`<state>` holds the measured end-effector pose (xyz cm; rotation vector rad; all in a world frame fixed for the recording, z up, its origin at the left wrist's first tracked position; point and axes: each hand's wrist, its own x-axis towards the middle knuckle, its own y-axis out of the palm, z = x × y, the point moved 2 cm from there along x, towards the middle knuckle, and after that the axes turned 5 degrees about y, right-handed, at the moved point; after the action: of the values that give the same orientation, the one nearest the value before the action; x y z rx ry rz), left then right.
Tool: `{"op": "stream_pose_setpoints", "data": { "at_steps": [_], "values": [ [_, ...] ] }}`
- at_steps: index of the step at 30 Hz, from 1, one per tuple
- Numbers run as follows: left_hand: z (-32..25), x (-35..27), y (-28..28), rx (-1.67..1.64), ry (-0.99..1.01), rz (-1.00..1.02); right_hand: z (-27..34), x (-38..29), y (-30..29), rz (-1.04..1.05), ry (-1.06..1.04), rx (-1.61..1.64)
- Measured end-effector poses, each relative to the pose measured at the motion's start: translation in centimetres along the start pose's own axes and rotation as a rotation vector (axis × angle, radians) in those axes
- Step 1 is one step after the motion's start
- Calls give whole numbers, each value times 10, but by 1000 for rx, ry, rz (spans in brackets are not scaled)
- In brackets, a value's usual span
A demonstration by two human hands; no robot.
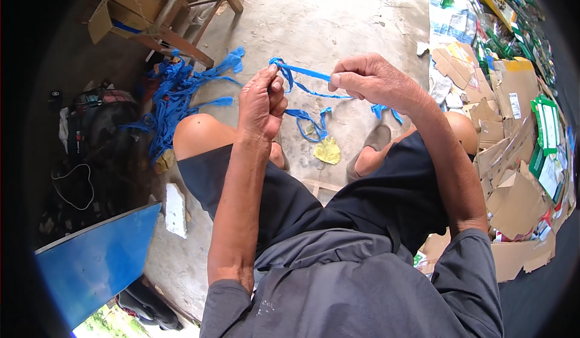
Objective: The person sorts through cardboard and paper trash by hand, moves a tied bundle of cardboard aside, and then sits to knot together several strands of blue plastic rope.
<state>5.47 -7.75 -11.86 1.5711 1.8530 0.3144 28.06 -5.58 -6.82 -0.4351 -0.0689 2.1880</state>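
Between my hands a blue fabric strip [308, 72] is stretched nearly straight. My left hand [263, 98] pinches it between thumb and fingertips, where the strip bunches into a loop or knot. The other end is gripped by my right hand [369, 79], thumb against the bent fingers. A second, thinner blue length sags below the taut one, toward the right hand. Beyond my left knee lies a tangled heap of blue strips [174, 98] on the floor. A loose blue piece [312, 127] rests between my feet, near a yellowish dry leaf [327, 151].
At the upper left stand a wooden stool [181, 39] and a cardboard box [131, 2]. Flattened cardboard [516, 98] and green plastic bottles [500, 43] are piled along the right. A blue panel [102, 256] and a white foam piece [175, 209] are at the lower left.
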Motion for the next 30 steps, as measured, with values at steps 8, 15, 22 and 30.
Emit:
{"op": "stream_pose_setpoints", "data": {
  "at_steps": [8, 15, 22, 30],
  "values": [
    [28, 6, -9, -114, -67, 10, -9, -15, 41, -12, -126, -86],
    [29, -1, -16, -78, -85, 2, -26, -21, 87, -79, -209, -154],
    [14, -8, -16, 71, -17, 134, -55, -24, 119, 172, -60, -235],
    [-11, -5, -16, 114, 15, 116, -36, -52, 132, 258, -52, -305]
  ]
}}
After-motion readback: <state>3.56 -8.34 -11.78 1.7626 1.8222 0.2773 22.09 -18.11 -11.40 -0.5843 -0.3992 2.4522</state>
